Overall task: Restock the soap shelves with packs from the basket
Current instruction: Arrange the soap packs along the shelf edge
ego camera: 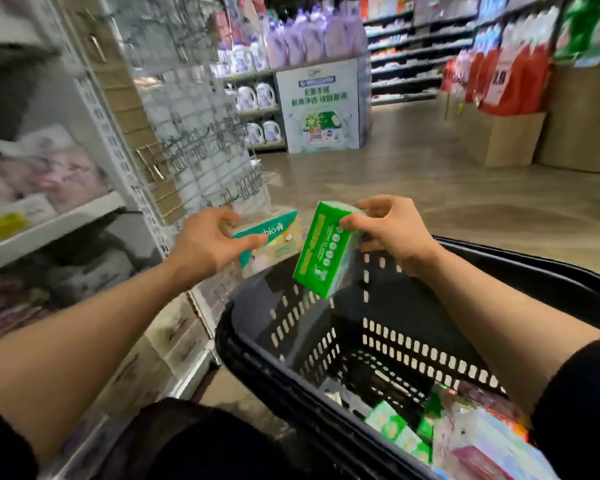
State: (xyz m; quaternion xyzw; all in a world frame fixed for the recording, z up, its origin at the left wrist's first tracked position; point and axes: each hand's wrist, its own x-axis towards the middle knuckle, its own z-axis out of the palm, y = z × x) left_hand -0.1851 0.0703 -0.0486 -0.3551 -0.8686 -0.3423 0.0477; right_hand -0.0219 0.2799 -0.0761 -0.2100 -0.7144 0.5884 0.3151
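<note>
My left hand (pixel 211 241) grips a pale yellow and teal soap pack (pixel 274 239) just left of the black plastic basket (pixel 257 355). Over the basket's far end, my right hand (pixel 390 227) pinches the top of a bright green soap pack (pixel 321 251) that hangs tilted. More green and pink packs (pixel 430 434) lie in the near right corner of the basket. The soap shelves (pixel 52 220) stand at the left, blurred, with pink and white packs on them.
A white perforated upright and a wire hook rack (pixel 201 140) stand between the shelves and the aisle. Boxed stock (pixel 174 337) lines the bottom shelf beside the basket. Detergent displays (pixel 319 105) and red refill bags (pixel 513 77) stand across the tan floor.
</note>
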